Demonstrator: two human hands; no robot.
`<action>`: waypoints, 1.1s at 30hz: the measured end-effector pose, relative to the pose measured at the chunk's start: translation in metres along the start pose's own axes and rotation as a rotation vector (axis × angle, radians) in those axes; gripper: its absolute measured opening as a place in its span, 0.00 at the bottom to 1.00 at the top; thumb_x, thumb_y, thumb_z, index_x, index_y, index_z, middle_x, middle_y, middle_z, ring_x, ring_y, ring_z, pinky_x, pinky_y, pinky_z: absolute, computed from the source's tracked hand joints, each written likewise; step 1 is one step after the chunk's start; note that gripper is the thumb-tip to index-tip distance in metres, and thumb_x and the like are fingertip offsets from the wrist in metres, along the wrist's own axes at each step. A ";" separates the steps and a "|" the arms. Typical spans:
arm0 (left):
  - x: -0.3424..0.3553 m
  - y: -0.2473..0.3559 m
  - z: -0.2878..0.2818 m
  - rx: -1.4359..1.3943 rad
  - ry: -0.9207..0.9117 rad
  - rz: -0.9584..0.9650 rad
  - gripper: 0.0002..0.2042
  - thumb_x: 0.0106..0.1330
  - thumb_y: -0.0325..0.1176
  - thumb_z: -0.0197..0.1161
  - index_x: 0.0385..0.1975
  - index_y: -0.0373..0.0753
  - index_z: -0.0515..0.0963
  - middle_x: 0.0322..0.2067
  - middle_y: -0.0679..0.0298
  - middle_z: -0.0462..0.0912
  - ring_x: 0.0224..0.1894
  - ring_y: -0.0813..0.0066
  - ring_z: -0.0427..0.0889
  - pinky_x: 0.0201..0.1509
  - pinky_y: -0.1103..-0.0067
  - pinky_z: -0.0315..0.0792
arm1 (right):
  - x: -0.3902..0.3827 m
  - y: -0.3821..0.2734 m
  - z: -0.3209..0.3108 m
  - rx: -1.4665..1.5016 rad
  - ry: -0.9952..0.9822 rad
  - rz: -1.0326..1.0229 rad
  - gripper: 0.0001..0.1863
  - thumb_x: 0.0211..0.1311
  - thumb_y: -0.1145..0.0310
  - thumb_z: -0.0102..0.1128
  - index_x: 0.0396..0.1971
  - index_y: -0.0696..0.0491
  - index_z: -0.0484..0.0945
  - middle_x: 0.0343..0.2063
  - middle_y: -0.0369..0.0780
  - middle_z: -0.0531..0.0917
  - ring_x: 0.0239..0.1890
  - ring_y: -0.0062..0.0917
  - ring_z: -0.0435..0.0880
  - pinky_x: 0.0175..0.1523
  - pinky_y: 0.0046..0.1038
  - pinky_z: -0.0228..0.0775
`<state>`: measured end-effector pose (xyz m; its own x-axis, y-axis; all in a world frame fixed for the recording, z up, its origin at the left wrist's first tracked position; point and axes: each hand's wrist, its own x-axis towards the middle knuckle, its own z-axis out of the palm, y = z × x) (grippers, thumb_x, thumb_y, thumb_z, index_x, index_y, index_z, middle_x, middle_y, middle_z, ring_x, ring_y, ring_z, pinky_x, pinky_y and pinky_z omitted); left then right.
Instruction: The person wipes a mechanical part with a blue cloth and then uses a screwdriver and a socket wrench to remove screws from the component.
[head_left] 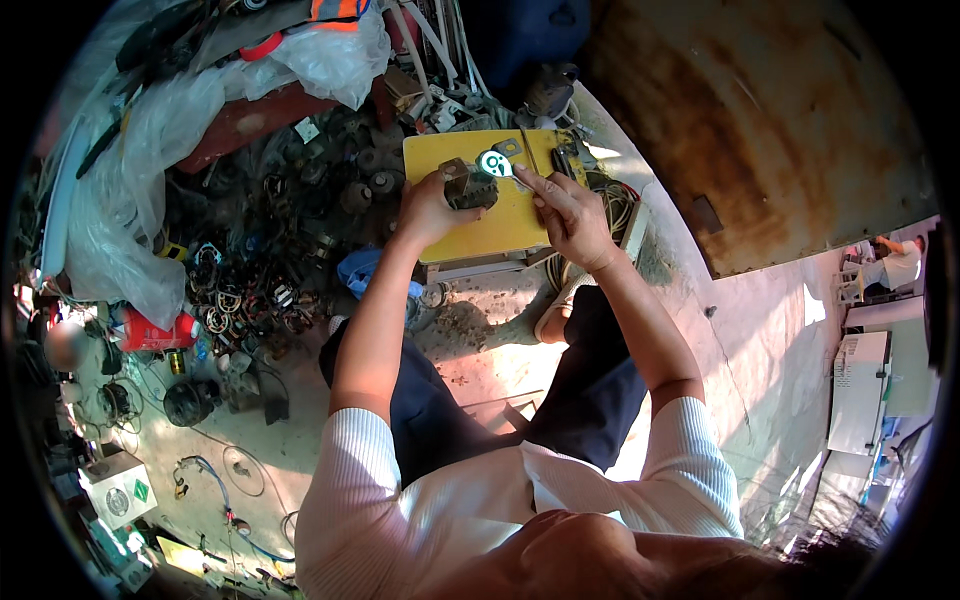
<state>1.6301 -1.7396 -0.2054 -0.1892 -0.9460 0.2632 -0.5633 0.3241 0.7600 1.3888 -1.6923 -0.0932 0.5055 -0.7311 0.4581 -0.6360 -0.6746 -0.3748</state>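
A yellow board (500, 228) lies before me as a low work surface. On it stands a dark, blocky metal part (470, 188). My left hand (432, 208) is closed round its left and near sides. A shiny ratchet wrench (495, 164) has its round head over the part's upper right; whether a socket sits beneath cannot be seen. The fingers of my right hand (570, 212) are wrapped round the wrench's handle, with the index finger along it. Behind the wrench head, a small flat metal plate with a hole (508, 147) rests on the board.
Dark tools (568, 160) lie at the board's right edge, above coiled cable (612, 210). Heaped motor parts and wires (240, 290) cover the floor to the left, with clear plastic sheeting (130, 210) over some. A rusty metal sheet (760, 130) stands at the far right.
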 end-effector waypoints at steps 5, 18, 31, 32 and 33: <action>-0.002 -0.004 -0.002 0.063 0.026 0.020 0.34 0.45 0.40 0.79 0.55 0.40 0.77 0.56 0.57 0.80 0.58 0.62 0.79 0.63 0.71 0.70 | 0.007 -0.013 0.009 0.062 0.291 0.311 0.13 0.65 0.72 0.55 0.48 0.58 0.75 0.34 0.51 0.81 0.37 0.50 0.81 0.42 0.44 0.73; -0.011 0.023 -0.025 0.077 0.074 -0.036 0.36 0.48 0.47 0.77 0.59 0.45 0.72 0.57 0.61 0.78 0.61 0.61 0.74 0.69 0.50 0.52 | 0.019 0.030 0.062 -0.134 0.424 0.256 0.20 0.56 0.75 0.61 0.51 0.53 0.76 0.45 0.48 0.76 0.50 0.46 0.75 0.52 0.44 0.67; -0.009 0.029 -0.032 -0.156 0.079 -0.064 0.24 0.49 0.40 0.77 0.47 0.40 0.80 0.45 0.60 0.84 0.52 0.60 0.81 0.60 0.69 0.69 | 0.070 -0.014 0.047 -0.353 -0.032 -0.049 0.06 0.44 0.64 0.71 0.26 0.44 0.87 0.61 0.39 0.72 0.74 0.46 0.52 0.68 0.74 0.33; -0.009 0.027 -0.031 -0.145 0.100 -0.047 0.24 0.49 0.39 0.77 0.46 0.40 0.80 0.45 0.60 0.84 0.51 0.60 0.81 0.59 0.69 0.70 | 0.073 -0.015 0.049 -0.360 -0.016 -0.060 0.05 0.43 0.64 0.71 0.23 0.46 0.87 0.62 0.39 0.72 0.75 0.45 0.51 0.69 0.74 0.31; -0.010 0.026 -0.029 -0.134 0.121 -0.031 0.24 0.48 0.38 0.77 0.46 0.40 0.80 0.45 0.59 0.84 0.51 0.59 0.81 0.58 0.69 0.71 | 0.074 -0.016 0.050 -0.376 -0.025 -0.068 0.05 0.44 0.64 0.70 0.22 0.46 0.87 0.62 0.38 0.72 0.75 0.45 0.50 0.69 0.74 0.30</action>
<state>1.6408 -1.7222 -0.1713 -0.0704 -0.9507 0.3022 -0.4534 0.3003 0.8392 1.4661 -1.7408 -0.0937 0.5650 -0.6917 0.4499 -0.7677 -0.6405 -0.0206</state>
